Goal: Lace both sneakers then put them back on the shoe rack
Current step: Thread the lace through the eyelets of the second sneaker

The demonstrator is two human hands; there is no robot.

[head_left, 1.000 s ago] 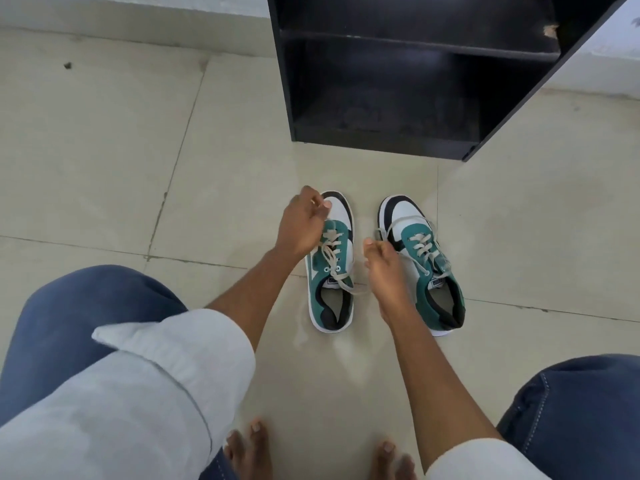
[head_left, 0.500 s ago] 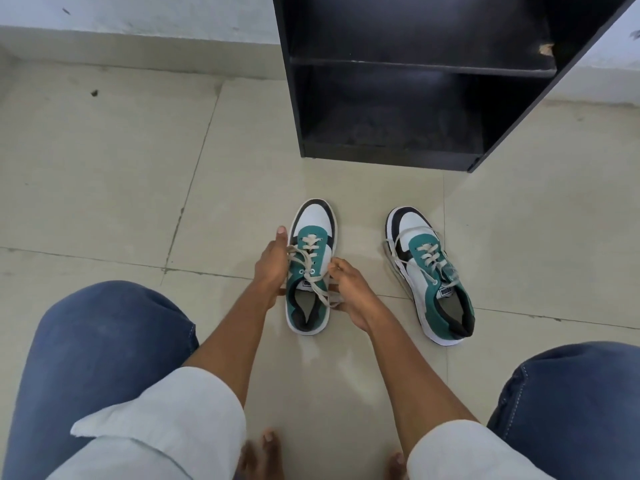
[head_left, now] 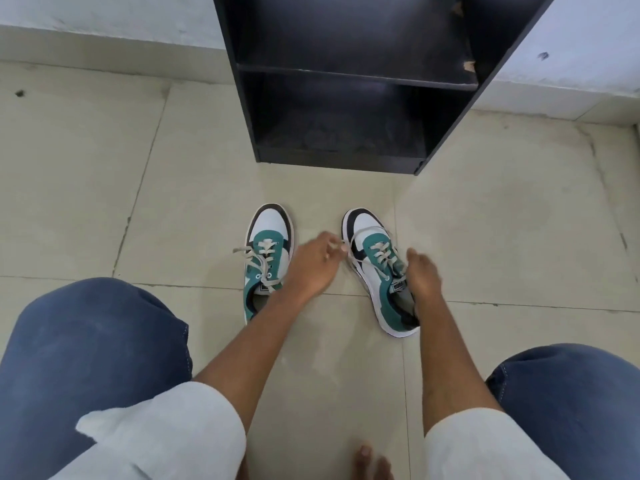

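Two sneakers stand on the tiled floor (head_left: 138, 188), side by side but apart, with their toes pointing far, toward the black shoe rack (head_left: 349, 98). Both are white, green and black, with cream laces.

The left sneaker (head_left: 268, 251) is not held. Its lace (head_left: 258, 259) is threaded through the eyelets and one loose end lies out to the left.

The right sneaker (head_left: 377, 268) is between the two hands. The left hand (head_left: 311, 268) is just left of this sneaker, in the gap between the two shoes. Its fingers (head_left: 330, 245) are pinched closed on a lace end (head_left: 356, 233), which runs from the toe side of the right sneaker. The right hand (head_left: 424, 275) rests at the right edge of the same sneaker, near the tongue and the collar. Its fingers (head_left: 412, 254) are curled down against the shoe, but it is not possible to tell if they hold a lace or only touch the side.

The shoe rack has two shelves in view. Two knees in blue jeans and two white sleeves fill the near part of the view.
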